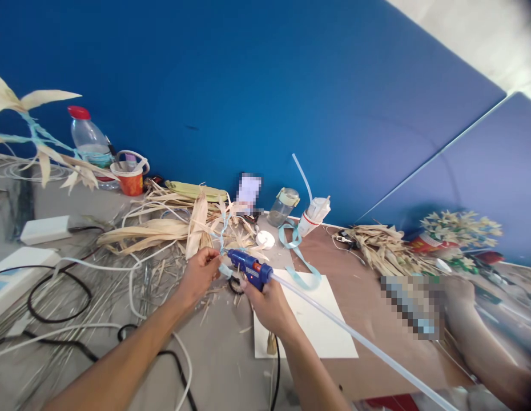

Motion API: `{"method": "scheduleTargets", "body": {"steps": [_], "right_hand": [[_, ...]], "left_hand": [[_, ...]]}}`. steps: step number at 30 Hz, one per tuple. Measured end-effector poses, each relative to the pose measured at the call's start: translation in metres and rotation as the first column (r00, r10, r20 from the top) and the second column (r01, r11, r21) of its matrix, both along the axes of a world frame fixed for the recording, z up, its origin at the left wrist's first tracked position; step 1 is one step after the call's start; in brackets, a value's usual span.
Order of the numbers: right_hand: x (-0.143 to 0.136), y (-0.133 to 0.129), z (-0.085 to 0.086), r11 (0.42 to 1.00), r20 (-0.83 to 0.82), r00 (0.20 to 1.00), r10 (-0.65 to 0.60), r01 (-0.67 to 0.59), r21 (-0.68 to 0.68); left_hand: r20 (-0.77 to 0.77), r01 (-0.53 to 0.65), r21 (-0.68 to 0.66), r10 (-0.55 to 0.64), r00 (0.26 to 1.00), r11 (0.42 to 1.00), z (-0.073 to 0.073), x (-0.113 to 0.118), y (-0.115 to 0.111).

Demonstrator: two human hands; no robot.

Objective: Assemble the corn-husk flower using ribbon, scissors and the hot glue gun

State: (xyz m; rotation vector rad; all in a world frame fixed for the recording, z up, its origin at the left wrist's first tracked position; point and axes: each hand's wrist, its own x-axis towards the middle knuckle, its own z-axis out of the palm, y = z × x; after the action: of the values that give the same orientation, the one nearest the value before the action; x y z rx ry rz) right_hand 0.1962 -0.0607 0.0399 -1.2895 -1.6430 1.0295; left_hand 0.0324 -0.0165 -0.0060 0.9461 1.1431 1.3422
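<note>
A blue glue gun [250, 268] is held in my right hand [269, 305], its nozzle pointing left and a long clear glue stick [359, 339] running out of its back to the lower right. My left hand [201, 274] is closed just left of the nozzle, fingers pinched on a light blue ribbon strip [225, 270]. Above the nozzle rises a thin stem wrapped in light blue [224, 231], with pale husk pieces around it. White paper [308, 319] lies beneath and to the right of my right hand.
Dried corn husks [149, 234], a power strip [17, 279] and looping cables are on the left. Toward the blue partition stand a red-capped bottle [89, 137], a red cup [131, 181], a glass jar [283, 205] and a white cup [312, 220]. Another person's arm [475, 331] reaches in at right.
</note>
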Motion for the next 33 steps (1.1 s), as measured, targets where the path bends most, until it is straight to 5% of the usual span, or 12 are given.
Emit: {"method": "scheduleTargets", "body": {"steps": [33], "right_hand": [[0.003,-0.004,0.004,0.998,0.061,0.998,-0.029,0.032,-0.049]], "left_hand": [[-0.009,-0.021,-0.012,0.021,1.000,1.000,0.010,0.002,-0.004]]}}
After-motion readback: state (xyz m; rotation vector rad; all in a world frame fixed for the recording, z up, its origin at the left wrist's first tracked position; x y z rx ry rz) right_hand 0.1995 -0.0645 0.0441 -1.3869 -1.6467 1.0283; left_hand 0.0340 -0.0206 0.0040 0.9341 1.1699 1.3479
